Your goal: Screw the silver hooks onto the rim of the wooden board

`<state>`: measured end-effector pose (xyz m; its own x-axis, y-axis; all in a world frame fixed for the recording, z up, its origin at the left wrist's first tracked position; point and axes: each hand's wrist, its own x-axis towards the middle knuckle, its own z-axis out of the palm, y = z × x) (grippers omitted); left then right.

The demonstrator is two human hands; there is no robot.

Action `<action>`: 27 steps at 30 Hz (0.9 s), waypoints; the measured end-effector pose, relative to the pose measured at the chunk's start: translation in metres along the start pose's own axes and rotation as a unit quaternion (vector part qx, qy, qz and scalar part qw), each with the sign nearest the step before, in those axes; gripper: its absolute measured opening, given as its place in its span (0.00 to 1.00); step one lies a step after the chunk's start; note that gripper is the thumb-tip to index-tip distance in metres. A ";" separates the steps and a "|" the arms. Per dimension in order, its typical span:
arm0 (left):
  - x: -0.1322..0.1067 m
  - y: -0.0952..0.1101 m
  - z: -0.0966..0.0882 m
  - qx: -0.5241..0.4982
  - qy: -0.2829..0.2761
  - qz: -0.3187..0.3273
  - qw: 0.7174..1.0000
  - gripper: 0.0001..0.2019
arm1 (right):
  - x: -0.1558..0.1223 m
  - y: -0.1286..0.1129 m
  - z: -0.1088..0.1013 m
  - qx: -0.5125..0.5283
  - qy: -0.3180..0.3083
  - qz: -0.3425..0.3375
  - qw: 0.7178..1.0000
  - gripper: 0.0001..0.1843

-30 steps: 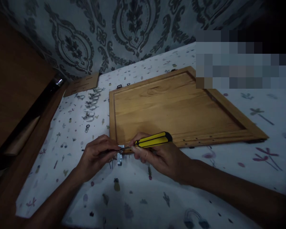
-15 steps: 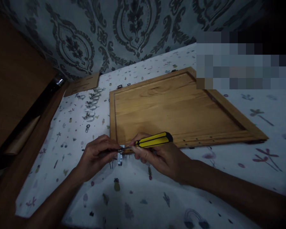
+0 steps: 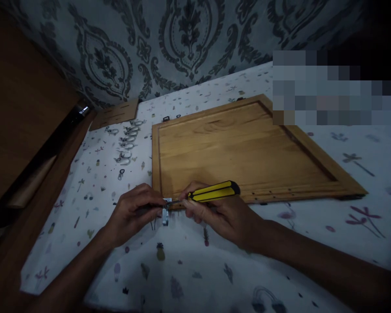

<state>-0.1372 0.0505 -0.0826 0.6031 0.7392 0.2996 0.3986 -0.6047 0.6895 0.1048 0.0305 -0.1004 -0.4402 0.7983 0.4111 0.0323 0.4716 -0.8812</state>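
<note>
A yellow and black screwdriver is gripped by my right hand, its shaft pointing left. The tip meets a small shiny metal fitting, which looks like a hinge or clip, at the near left corner of a framed wooden panel. My left hand pinches this fitting between thumb and fingers from the left side. The fingers partly hide it, so its exact shape and the screwdriver's contact point are unclear.
Several similar metal fittings lie in a loose column left of the panel. Behind them is a slotted cardboard piece. The printed white cloth spreads underneath. Wooden furniture stands at left; a blurred block covers the upper right.
The view has shifted very slightly. Both hands, the screwdriver and the metal fitting keep nearly the same positions relative to the panel.
</note>
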 end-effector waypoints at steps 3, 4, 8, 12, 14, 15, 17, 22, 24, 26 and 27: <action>-0.001 0.000 -0.001 0.001 -0.003 0.000 1.000 0.05 | 0.000 -0.001 0.000 -0.009 0.005 0.000 1.000 0.19; -0.001 0.000 -0.001 0.001 -0.004 -0.002 1.000 0.05 | 0.000 -0.001 0.000 -0.013 0.006 0.000 1.000 0.20; -0.001 -0.001 0.000 -0.002 -0.001 -0.007 1.000 0.05 | 0.000 -0.001 0.000 -0.016 0.002 -0.005 1.000 0.21; 0.000 -0.001 0.000 -0.006 0.005 0.004 1.000 0.05 | 0.002 -0.001 -0.001 -0.011 0.003 -0.008 1.000 0.21; 0.000 -0.001 0.000 -0.006 0.003 0.007 1.000 0.05 | 0.002 -0.002 -0.001 -0.011 0.001 -0.007 1.000 0.20; 0.000 0.000 0.000 -0.005 0.001 0.008 1.000 0.05 | 0.002 -0.003 -0.001 -0.011 -0.001 -0.007 1.000 0.20; 0.000 0.000 -0.001 0.000 -0.001 0.008 1.000 0.05 | 0.002 -0.004 -0.001 -0.011 -0.002 -0.009 1.000 0.20; -0.001 -0.002 -0.001 0.002 -0.004 0.015 1.000 0.05 | 0.001 -0.003 -0.001 -0.011 -0.002 0.003 1.000 0.16; -0.001 -0.003 -0.002 -0.009 -0.003 0.017 1.000 0.06 | 0.001 -0.003 -0.001 -0.011 -0.005 0.008 1.000 0.16; -0.002 -0.004 -0.004 -0.021 -0.003 0.011 1.000 0.07 | 0.000 -0.003 -0.001 -0.008 -0.005 0.011 1.000 0.16; -0.002 -0.004 -0.005 -0.026 -0.001 0.006 1.000 0.07 | 0.000 -0.003 -0.001 -0.007 -0.004 0.012 1.000 0.17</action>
<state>-0.1438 0.0526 -0.0825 0.6091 0.7318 0.3057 0.3552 -0.5964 0.7199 0.1058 0.0292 -0.0977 -0.4466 0.8061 0.3882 0.0560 0.4582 -0.8871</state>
